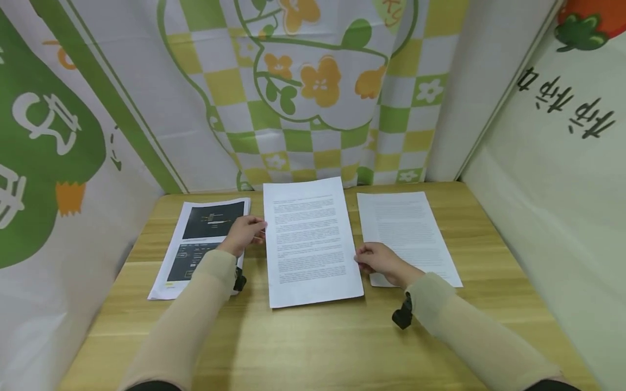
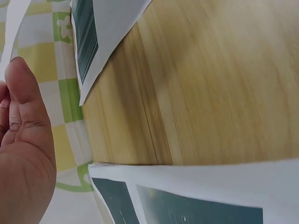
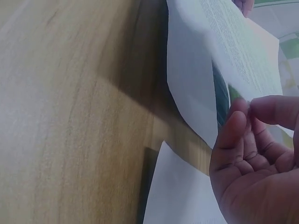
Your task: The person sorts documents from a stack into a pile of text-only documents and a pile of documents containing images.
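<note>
Both hands hold a text-printed sheet of paper (image 1: 313,244) in the middle, raised off the table. My left hand (image 1: 246,233) pinches its left edge; in the left wrist view this hand (image 2: 25,135) has its thumb against a white strip of paper (image 2: 15,28). My right hand (image 1: 381,262) pinches the right edge lower down. In the right wrist view, that hand (image 3: 257,158) grips the edge between thumb and forefinger, and the sheet (image 3: 191,60) bends, with dark green print showing behind the edge.
A stack of papers with dark pictures (image 1: 168,255) lies left under my left forearm. Another text-printed sheet (image 1: 406,228) lies at right, partly beneath my right hand. The wooden table (image 1: 313,347) meets a patterned curtain (image 1: 303,136) at the back, with cloth walls either side.
</note>
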